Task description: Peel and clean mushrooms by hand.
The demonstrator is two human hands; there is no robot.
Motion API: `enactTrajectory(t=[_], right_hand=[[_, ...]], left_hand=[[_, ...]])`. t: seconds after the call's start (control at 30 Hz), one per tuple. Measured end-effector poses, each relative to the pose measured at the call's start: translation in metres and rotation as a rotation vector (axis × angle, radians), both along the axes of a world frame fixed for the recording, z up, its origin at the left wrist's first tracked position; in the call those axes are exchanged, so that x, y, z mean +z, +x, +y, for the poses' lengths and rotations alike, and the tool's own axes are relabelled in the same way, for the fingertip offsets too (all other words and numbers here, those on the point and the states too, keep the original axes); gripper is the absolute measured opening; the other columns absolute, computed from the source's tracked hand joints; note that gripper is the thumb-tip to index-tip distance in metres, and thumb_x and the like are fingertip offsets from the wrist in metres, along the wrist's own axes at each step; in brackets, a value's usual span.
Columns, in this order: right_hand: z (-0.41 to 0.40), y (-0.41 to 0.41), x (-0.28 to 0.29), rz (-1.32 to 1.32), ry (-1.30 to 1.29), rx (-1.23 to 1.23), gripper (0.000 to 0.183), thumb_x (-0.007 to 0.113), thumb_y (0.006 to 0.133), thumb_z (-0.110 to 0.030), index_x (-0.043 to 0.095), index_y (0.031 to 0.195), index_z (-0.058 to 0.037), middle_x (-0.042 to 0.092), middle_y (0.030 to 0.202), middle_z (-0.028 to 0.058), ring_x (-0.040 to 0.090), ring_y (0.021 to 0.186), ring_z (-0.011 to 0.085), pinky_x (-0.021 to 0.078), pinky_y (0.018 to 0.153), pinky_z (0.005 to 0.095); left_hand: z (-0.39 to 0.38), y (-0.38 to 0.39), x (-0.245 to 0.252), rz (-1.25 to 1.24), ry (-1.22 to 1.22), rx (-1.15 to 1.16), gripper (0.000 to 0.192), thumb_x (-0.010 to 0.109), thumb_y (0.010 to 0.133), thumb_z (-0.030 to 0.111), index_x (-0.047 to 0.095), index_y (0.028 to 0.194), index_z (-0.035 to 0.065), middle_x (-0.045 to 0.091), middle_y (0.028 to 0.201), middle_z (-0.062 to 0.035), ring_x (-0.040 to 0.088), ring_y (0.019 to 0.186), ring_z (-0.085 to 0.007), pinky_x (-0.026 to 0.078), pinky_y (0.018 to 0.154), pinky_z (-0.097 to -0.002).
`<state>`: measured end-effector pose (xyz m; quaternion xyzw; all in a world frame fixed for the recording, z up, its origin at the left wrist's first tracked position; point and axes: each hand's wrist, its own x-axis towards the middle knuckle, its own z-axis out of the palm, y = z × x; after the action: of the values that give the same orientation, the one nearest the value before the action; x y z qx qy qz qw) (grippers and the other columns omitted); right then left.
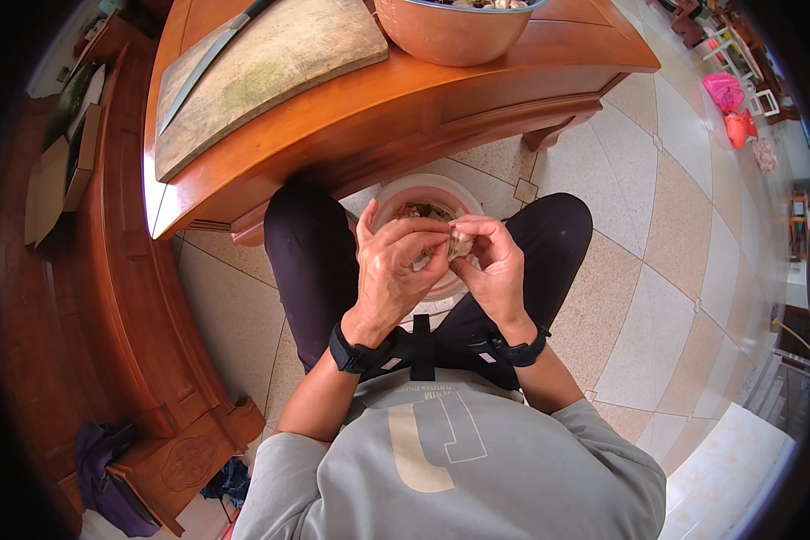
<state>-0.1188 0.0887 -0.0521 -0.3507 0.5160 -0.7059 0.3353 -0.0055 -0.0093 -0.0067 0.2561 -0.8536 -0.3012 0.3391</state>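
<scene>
Between my fingertips is a pale garlic bulb, partly covered by the fingers. My left hand pinches its left side with thumb and fingertips, the little finger raised. On the other side, my right hand grips it between thumb and index finger. Below both hands, between my knees, a round plastic bin with a pinkish inner band stands on the floor. Scraps, some dark green, lie inside it; the hands hide much of its opening.
Ahead is a wooden table bearing a worn cutting board, a long knife lying on the board, and a large bowl holding garlic bulbs. A wooden bench runs along the left, with an open cardboard box on it.
</scene>
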Motion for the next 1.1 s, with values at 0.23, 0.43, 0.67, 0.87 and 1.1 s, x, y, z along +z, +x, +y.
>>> enactTrajectory(t=[0.23, 0.43, 0.67, 0.87, 1.1], right_hand=[[-0.0004, 0.0006, 0.0013, -0.092, -0.021, 0.025, 0.045, 0.061, 0.071, 0.022, 0.053, 0.107, -0.0034, 0.053, 0.119, 0.0085, 0.056, 0.108, 0.0145, 0.0475, 0.088, 0.0256], [-0.0006, 0.0012, 0.0022, -0.126, -0.035, 0.035, 0.046, 0.056, 0.071, 0.024, 0.051, 0.108, -0.0031, 0.054, 0.12, 0.0093, 0.056, 0.11, 0.0158, 0.0484, 0.088, 0.026], [-0.0009, 0.0007, 0.0025, -0.132, -0.039, 0.018, 0.045, 0.056, 0.072, 0.024, 0.051, 0.108, -0.0025, 0.054, 0.119, 0.0103, 0.056, 0.109, 0.0155, 0.0487, 0.088, 0.0258], [-0.001, 0.0009, 0.0042, -0.154, -0.048, 0.012, 0.044, 0.057, 0.073, 0.024, 0.05, 0.107, -0.0026, 0.054, 0.119, 0.01, 0.056, 0.108, 0.0149, 0.0485, 0.088, 0.0254], [0.0004, -0.0021, 0.0029, -0.066, -0.022, -0.019, 0.044, 0.06, 0.071, 0.022, 0.053, 0.107, -0.0034, 0.053, 0.118, 0.0087, 0.056, 0.106, 0.0141, 0.0472, 0.087, 0.0244]], left_hand=[[0.0001, -0.0001, -0.0027, 0.034, -0.001, 0.006, 0.01, 0.071, 0.07, 0.005, 0.07, 0.077, 0.0118, 0.07, 0.085, 0.0029, 0.066, 0.08, -0.0151, 0.027, 0.105, -0.051], [0.0014, -0.0001, 0.0007, 0.012, 0.007, 0.002, 0.012, 0.072, 0.069, 0.002, 0.071, 0.078, 0.0097, 0.071, 0.084, 0.0006, 0.067, 0.082, -0.0154, 0.029, 0.106, -0.0481], [0.0009, 0.0015, -0.0011, 0.005, 0.012, -0.004, 0.011, 0.071, 0.069, 0.001, 0.071, 0.076, 0.0097, 0.071, 0.084, 0.0006, 0.067, 0.082, -0.0152, 0.029, 0.106, -0.0486], [0.0, 0.0029, -0.0008, -0.004, 0.029, -0.009, 0.011, 0.07, 0.069, 0.001, 0.07, 0.076, 0.0097, 0.071, 0.085, 0.0004, 0.067, 0.083, -0.0154, 0.029, 0.106, -0.0485], [0.0012, 0.0011, 0.0005, -0.009, 0.029, -0.002, 0.013, 0.075, 0.069, 0.006, 0.072, 0.08, 0.0118, 0.07, 0.086, 0.0009, 0.066, 0.084, -0.0151, 0.028, 0.105, -0.0493]])
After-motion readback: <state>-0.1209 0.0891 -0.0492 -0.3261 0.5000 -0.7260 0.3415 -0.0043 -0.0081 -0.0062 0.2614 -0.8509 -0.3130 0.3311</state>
